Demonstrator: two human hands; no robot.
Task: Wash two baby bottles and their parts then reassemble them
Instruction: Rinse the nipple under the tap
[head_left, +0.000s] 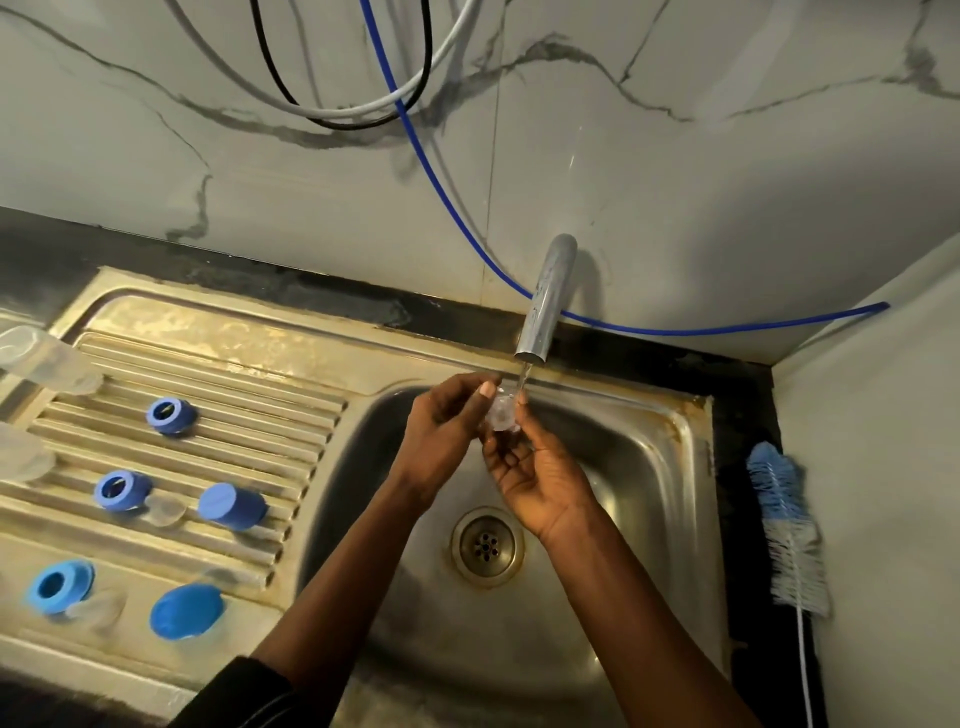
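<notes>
Over the steel sink (649, 467), my left hand (441, 431) and my right hand (540, 478) both hold a small clear teat (503, 414) under water running from the tap (545, 301). The left thumb and fingers pinch it from the left; the right fingertips hold it from below and the right. On the ribbed draining board (218, 374) lie several blue rings and caps (171, 415) (122, 491) (234, 506) (60, 587) (187, 610), a clear teat (163, 509), and two clear bottles (47, 358) (21, 452) at the left edge.
A blue and white bottle brush (784, 525) lies on the dark counter right of the sink. The drain (485, 545) sits in the basin's middle. A blue hose (431, 171) and other cables hang on the marble wall behind the tap.
</notes>
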